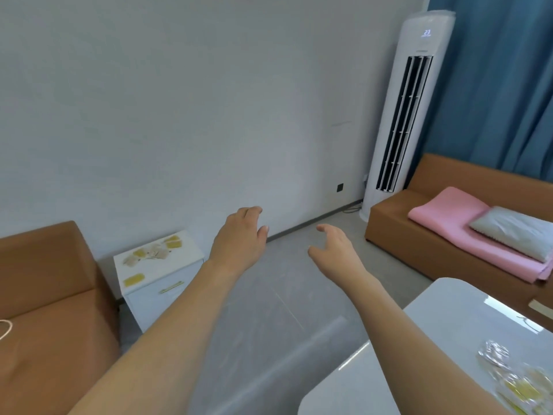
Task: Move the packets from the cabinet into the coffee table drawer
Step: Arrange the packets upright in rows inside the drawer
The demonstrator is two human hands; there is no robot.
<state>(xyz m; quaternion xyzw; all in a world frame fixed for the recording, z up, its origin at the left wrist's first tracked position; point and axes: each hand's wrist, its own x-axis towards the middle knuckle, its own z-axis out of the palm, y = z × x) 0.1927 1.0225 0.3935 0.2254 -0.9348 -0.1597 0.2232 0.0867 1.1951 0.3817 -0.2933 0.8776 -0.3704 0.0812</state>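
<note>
Above the grey floor we hold both hands out, left hand [239,239] and right hand [335,245] loosely spread, holding nothing. Yellow and beige packets [152,252] lie atop the small white cabinet [161,292]; more blurred packets [514,381] rest on the glossy white tabletop [443,324].

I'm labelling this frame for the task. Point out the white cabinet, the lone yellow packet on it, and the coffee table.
white cabinet [167,298], head view, on its drawer front.
lone yellow packet [133,279], head view, on its middle.
coffee table [449,322], head view, on bare glossy top.
</note>
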